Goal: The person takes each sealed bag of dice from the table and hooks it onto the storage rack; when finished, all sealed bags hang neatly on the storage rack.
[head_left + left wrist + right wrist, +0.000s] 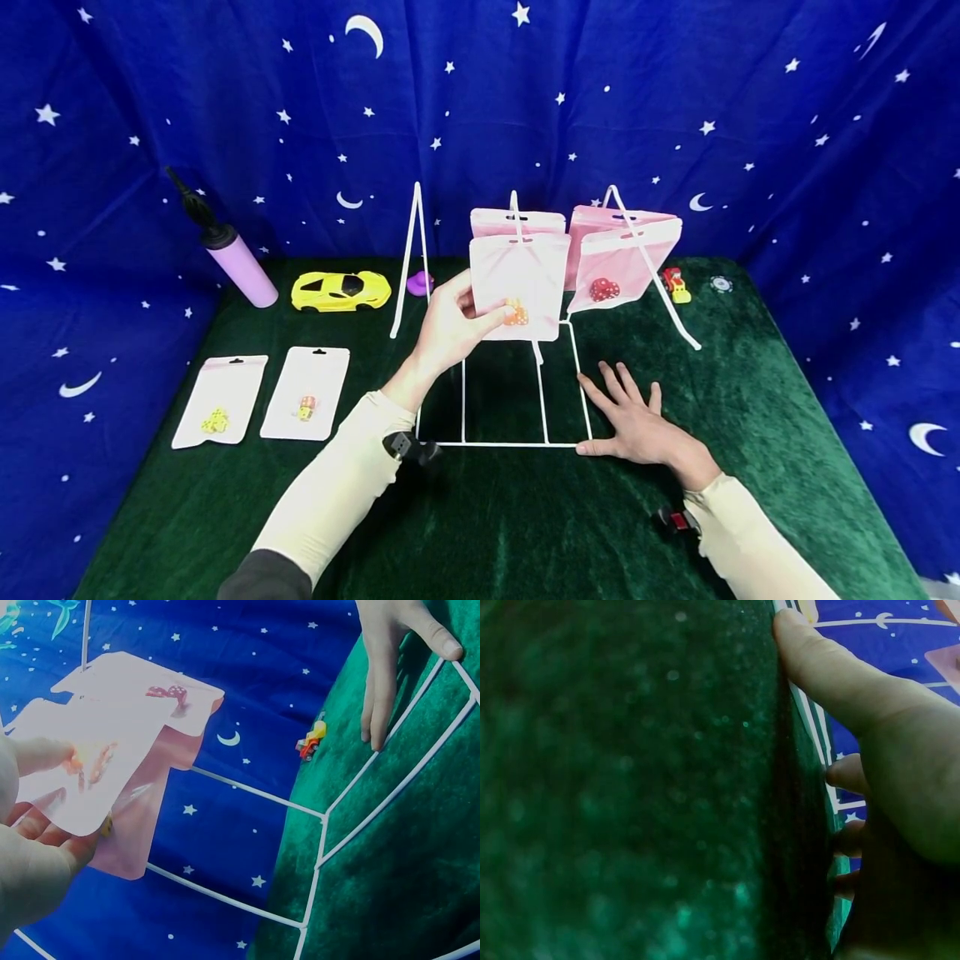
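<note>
Hanging on the middle hook of a white wire rack (517,392), the front pink pouch (520,283) holds an orange die (516,315) near its lower edge. The left hand (450,325) pinches this pouch at its lower left side, thumb on the front face and fingers curled behind it. A second pink pouch (517,221) hangs directly behind it on the same hook. On the right-hand hook, two more pouches hang tilted; the front one (626,267) contains a red die (604,289).

The right hand (637,421) lies flat on the green cloth (525,517), fingers straight and spread, thumb touching the front right corner of the rack's base frame.

To the left on the cloth lie two white pouches, one (219,400) with yellow dice, one (306,392) with a small orange-yellow item. Behind them stand a yellow toy car (341,291) and a pink pump (240,265). A small red and yellow toy (676,284) sits at the far right, beside the rack
</note>
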`<state>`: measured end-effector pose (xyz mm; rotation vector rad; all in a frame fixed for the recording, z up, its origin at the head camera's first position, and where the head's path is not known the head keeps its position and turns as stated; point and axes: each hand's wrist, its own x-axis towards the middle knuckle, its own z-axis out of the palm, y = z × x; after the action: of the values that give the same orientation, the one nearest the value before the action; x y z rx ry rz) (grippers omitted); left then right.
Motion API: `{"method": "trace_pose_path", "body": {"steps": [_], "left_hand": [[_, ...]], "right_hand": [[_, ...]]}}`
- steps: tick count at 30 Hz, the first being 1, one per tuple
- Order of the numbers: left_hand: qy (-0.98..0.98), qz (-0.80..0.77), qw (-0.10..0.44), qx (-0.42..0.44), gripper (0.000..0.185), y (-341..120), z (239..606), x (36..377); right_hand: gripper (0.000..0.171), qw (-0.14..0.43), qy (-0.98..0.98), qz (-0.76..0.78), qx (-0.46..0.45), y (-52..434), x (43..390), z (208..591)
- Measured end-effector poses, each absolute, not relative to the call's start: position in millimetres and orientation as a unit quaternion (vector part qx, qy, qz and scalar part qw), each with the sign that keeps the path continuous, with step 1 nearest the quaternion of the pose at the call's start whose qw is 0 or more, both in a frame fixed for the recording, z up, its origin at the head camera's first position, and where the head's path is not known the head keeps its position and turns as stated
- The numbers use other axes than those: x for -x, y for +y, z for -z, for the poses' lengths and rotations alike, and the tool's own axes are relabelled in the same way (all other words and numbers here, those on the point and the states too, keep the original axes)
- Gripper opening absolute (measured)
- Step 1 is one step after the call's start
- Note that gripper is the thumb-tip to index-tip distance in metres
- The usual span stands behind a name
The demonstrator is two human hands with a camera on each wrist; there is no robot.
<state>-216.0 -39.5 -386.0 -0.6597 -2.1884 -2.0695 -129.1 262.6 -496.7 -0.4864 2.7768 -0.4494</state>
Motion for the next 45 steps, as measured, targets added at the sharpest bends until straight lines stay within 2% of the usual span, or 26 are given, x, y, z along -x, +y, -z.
{"method": "trace_pose_path", "body": {"steps": [13, 19, 30, 36, 45], "left_hand": [[-0.706, 0.675, 0.019, 0.213, 0.047, -39, 389, 219], [-0.712, 0.676, -0.003, 0.192, 0.047, -40, 396, 217], [-0.735, 0.652, -0.026, 0.185, 0.027, -54, 422, 215], [-0.731, 0.645, -0.043, 0.218, 0.026, -68, 435, 203], [-0.734, 0.639, -0.058, 0.221, 0.027, -98, 440, 168]], "right_hand": [[0.110, 0.141, 0.961, 0.163, 0.172, 263, 129, 498], [0.109, 0.137, 0.961, 0.166, 0.175, 264, 128, 499], [0.107, 0.133, 0.961, 0.169, 0.174, 265, 128, 498], [0.107, 0.133, 0.961, 0.167, 0.175, 264, 127, 497], [0.107, 0.130, 0.960, 0.170, 0.179, 264, 127, 497]]}}
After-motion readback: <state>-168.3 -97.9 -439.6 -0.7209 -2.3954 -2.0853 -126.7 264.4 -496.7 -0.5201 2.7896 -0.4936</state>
